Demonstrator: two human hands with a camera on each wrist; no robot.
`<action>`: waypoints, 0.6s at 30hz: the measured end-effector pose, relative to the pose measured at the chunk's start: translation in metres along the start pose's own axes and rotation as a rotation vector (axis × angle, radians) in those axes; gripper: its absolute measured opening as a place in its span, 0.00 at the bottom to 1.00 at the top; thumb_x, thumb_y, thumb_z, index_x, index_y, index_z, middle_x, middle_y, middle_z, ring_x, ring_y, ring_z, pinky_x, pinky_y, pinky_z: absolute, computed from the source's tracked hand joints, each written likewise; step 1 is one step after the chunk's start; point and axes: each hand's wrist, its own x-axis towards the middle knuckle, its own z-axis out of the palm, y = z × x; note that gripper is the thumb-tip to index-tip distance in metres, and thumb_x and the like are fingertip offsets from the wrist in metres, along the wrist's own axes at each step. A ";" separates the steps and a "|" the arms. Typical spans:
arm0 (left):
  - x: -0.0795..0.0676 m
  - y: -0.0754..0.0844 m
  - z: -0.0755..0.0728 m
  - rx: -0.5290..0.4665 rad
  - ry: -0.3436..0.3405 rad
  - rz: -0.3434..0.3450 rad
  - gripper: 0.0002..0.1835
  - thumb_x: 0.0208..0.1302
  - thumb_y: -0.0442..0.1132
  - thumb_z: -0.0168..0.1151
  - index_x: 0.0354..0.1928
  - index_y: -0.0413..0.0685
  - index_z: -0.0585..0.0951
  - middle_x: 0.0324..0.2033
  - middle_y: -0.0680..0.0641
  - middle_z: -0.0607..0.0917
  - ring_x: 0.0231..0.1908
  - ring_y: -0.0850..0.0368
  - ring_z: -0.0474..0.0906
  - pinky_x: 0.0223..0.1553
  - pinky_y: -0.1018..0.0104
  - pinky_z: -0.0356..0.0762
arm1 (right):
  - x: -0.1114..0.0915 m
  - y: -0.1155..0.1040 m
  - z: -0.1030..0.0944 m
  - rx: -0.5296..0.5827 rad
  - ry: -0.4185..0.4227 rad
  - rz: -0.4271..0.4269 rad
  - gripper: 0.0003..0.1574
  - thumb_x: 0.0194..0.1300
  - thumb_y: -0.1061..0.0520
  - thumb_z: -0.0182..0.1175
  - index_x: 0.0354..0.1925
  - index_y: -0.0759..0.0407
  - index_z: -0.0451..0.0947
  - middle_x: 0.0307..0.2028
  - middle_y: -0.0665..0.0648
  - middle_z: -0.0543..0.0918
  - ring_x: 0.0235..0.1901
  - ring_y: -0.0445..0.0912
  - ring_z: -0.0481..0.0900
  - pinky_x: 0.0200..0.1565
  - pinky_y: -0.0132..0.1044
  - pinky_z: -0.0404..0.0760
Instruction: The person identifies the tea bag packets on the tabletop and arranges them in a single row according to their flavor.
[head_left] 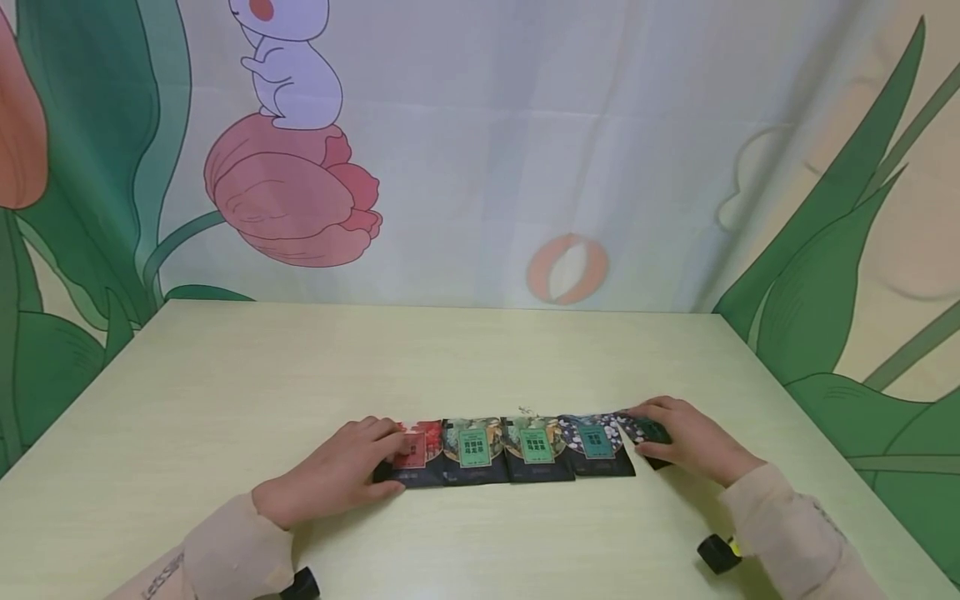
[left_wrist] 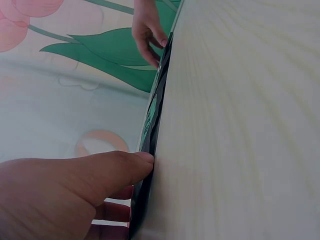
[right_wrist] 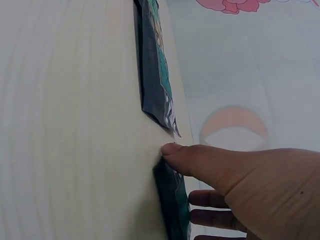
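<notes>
A row of small flat sachets lies on the table. At its left end is a red-and-dark sachet (head_left: 420,450); my left hand (head_left: 341,467) lies over its left part, thumb at the near edge and fingers across the top. In the left wrist view the left thumb (left_wrist: 127,167) touches the dark edge. Two green-labelled sachets (head_left: 474,450) follow, then a blue floral sachet (head_left: 596,446). My right hand (head_left: 693,437) grips a dark floral sachet (head_left: 656,432) at the right end, tilted and partly hidden by the fingers. In the right wrist view a gap separates this sachet (right_wrist: 172,205) from its neighbour.
The pale wooden table (head_left: 525,542) reaches back to a printed curtain (head_left: 480,167) with flowers and leaves. Black wrist devices sit by the left sleeve (head_left: 236,546) and right sleeve (head_left: 787,525).
</notes>
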 end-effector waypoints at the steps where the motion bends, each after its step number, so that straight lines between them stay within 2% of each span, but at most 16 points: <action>1: 0.000 0.000 0.000 0.000 0.000 0.000 0.20 0.56 0.50 0.70 0.47 0.51 0.79 0.48 0.49 0.79 0.48 0.54 0.73 0.53 0.52 0.73 | 0.000 0.001 0.001 0.000 0.000 0.003 0.32 0.59 0.49 0.67 0.59 0.60 0.75 0.56 0.66 0.76 0.57 0.63 0.73 0.57 0.59 0.73; 18: 0.000 0.002 -0.002 -0.005 -0.002 0.000 0.20 0.56 0.49 0.70 0.47 0.50 0.79 0.47 0.49 0.79 0.47 0.54 0.73 0.53 0.53 0.73 | -0.003 0.002 0.007 -0.001 0.024 0.043 0.32 0.61 0.46 0.65 0.59 0.59 0.75 0.56 0.68 0.75 0.56 0.65 0.72 0.57 0.61 0.72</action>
